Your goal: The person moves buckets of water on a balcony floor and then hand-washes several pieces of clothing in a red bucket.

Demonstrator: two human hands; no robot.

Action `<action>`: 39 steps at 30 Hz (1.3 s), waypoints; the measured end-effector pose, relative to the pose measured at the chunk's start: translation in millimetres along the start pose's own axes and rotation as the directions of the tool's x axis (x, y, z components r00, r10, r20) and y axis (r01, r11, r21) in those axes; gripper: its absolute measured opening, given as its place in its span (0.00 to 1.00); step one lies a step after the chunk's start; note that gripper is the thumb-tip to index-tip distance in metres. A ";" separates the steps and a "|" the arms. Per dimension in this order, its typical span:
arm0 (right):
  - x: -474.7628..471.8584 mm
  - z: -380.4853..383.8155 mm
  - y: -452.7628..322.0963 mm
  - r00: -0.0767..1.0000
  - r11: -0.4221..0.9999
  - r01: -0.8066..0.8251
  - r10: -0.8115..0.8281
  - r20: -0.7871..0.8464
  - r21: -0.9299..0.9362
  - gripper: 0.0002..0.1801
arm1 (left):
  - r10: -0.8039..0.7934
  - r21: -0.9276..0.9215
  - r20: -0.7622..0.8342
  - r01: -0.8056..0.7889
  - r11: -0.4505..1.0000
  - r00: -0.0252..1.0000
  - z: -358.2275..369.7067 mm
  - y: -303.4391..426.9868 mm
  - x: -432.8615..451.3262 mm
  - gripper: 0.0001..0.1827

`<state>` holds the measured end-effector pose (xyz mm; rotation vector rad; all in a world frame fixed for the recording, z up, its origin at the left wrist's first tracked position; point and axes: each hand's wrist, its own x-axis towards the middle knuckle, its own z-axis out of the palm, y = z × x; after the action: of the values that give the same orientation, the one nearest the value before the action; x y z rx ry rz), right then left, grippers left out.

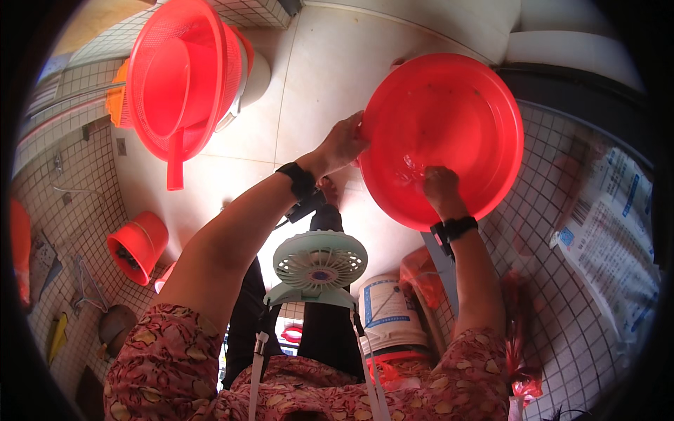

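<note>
A wide red plastic basin [515,142] is in front of me, right of centre. It seems to hold shallow water: bright ripples show beside my right hand, and a few dark specks lie at the far side. My left hand [345,142] grips the basin's left rim, with part of the fingers hidden. Inside the near part of the basin, my right hand [441,187] points down with its fingers curled. Whether anything is inside those fingers cannot be seen. Each wrist wears a black strap.
A red colander [224,79] with a red long-handled dipper [166,89] stands at upper left. A pale green fan [320,260] hangs before my chest. Lower down are a white bucket [392,310] and, left, a red bucket [139,244]. A printed plastic sack [611,242] is at right.
</note>
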<state>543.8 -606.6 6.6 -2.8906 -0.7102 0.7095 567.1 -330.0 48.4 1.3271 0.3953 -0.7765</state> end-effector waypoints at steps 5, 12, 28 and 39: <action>-65.8 -25.2 46.0 0.994 0.989 0.053 -0.066 0.087 0.141 0.04 | -0.006 0.029 -0.039 0.007 1.000 0.999 3.7 1.0 -0.5 0.28; -85.2 -49.0 129.4 0.631 0.680 -0.465 0.704 -0.326 0.566 0.11 | 0.059 0.191 -0.201 -0.020 0.981 0.978 14.1 -2.4 1.2 0.18; -64.8 6.3 80.9 0.678 0.519 -0.338 0.713 -0.180 0.785 0.16 | -0.013 0.430 -0.363 0.179 0.885 0.932 -13.4 -48.8 -60.5 0.15; -40.7 16.0 -27.1 0.788 0.734 -0.226 0.524 -0.323 0.640 0.13 | 0.472 0.874 -0.221 -0.041 0.484 0.853 -76.9 -164.9 -208.6 0.13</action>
<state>493.2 -601.6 14.4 -2.4633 0.1800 0.1310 319.7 -206.0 52.2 2.4848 0.1141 -0.3571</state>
